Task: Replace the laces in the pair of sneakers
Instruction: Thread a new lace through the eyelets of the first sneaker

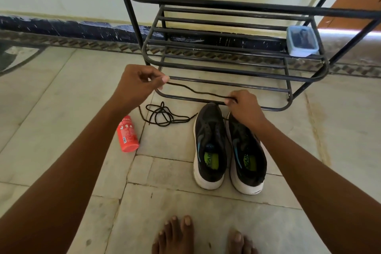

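Looking down from the head camera, the only view you have, you stand barefoot on the tiled floor (206,222) with both arms stretched toward the pair of sneakers (228,150), which sit side by side, toes pointing away from you, just in front of the black metal shoe rack (226,64). Your left hand (140,84) is raised to the left of the shoes, thumb and fingers curled to pinch one end of a dark lace (195,90); your right hand (245,107) hovers over the toe of the right sneaker (246,156), its fingers closed on the other part of that same lace. The lace runs slack between your two hands, above the floor, and it looks as though you hold it stretched out this way to find its ends and keep it from tangling before you thread it; a short strand seems to drop from your right hand toward the front eyelets, though that spot is too dark to be sure. The left sneaker (210,146) shows no lace that you can make out. A second black lace (162,114) lies in a loose coil on the floor left of the shoes, well within reach, near a red bottle (127,135) lying on its side. A clear plastic box (301,41) with dark contents rests on the rack's lower right shelf, possibly holding spare laces.
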`<state>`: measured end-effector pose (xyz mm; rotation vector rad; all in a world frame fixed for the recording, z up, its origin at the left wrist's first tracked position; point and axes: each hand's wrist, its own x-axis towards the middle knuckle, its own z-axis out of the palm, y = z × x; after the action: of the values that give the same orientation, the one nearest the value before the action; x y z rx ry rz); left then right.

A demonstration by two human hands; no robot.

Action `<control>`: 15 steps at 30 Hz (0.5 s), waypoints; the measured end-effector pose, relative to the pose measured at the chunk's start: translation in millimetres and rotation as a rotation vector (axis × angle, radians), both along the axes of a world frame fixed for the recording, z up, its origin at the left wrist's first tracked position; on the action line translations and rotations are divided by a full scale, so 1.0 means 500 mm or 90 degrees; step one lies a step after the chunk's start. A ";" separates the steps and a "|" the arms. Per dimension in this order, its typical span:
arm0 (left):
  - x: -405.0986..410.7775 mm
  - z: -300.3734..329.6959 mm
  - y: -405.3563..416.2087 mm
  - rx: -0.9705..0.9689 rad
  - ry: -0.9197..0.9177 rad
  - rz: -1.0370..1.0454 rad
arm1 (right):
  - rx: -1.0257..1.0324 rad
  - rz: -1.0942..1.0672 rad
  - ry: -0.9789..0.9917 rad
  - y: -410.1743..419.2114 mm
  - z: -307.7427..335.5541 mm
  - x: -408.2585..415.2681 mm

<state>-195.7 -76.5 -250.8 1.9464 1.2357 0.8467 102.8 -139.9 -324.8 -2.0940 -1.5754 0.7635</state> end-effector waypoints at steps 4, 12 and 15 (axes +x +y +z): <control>0.066 0.015 -0.029 -0.028 0.001 -0.132 | 0.104 0.181 0.075 -0.005 0.038 -0.065; 0.040 -0.003 -0.007 0.046 0.000 0.005 | 0.085 0.064 0.138 -0.011 0.061 -0.026; 0.017 -0.019 0.004 0.045 0.065 0.075 | 0.008 -0.058 0.076 -0.015 0.033 0.048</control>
<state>-187.3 -74.6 -260.2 2.0097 1.4097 0.8701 126.6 -147.5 -308.1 -2.0556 -1.4093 0.8269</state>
